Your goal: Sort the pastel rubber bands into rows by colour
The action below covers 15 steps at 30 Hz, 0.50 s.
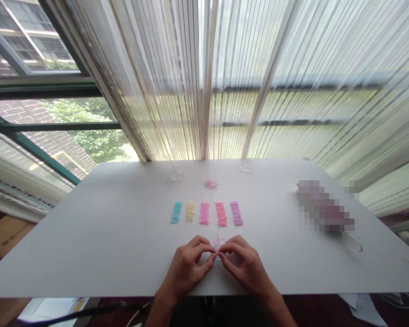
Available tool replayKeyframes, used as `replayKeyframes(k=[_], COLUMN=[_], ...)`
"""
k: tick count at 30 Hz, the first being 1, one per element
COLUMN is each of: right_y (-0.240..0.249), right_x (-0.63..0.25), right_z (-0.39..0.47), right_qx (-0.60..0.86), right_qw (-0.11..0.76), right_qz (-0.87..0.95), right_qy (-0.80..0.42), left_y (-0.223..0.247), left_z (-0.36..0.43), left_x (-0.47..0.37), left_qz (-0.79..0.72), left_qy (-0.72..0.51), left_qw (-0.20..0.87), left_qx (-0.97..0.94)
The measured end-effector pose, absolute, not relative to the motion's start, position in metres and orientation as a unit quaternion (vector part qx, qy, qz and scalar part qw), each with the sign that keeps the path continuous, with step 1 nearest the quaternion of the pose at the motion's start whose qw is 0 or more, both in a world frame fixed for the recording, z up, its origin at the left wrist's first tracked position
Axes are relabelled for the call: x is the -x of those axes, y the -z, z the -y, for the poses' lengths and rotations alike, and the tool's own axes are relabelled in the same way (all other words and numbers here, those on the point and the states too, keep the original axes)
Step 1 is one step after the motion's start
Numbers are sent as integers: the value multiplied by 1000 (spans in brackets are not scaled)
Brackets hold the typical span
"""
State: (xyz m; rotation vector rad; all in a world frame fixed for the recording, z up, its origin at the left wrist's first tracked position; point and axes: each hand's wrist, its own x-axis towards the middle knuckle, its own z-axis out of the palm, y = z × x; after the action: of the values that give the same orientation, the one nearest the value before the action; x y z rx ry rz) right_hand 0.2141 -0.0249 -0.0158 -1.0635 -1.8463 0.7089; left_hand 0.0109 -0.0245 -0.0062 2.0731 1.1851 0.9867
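Held left hand (191, 261) and right hand (244, 261) fingertip to fingertip over a white table (116, 263), pinching with thumbs and forefingers at the near end of a pale pink piece (217, 242). Appeared engaged in delicate shaping or adjusting, seemingly calling next for a light, steady pinch. Showed five coloured strips (204, 213) just beyond. Offered no readable brand or label, even on a blurred pouch (322, 206) well to the right.
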Motion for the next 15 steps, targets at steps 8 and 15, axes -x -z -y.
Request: replayKeyframes(k=[8,15], right_y=[15,12], right_x=[-214,-214], right_z=[25,26], right_qx=[428,437], right_qw=[438,432], right_qz=[739,740], right_qy=[-281,-274], left_y=[1,-1], left_z=[12,-21], left_x=[14,53], left_qz=[-484,-593], left_qy=[-353,-343], left_qw=[197,45], left_qx=[-776,-727])
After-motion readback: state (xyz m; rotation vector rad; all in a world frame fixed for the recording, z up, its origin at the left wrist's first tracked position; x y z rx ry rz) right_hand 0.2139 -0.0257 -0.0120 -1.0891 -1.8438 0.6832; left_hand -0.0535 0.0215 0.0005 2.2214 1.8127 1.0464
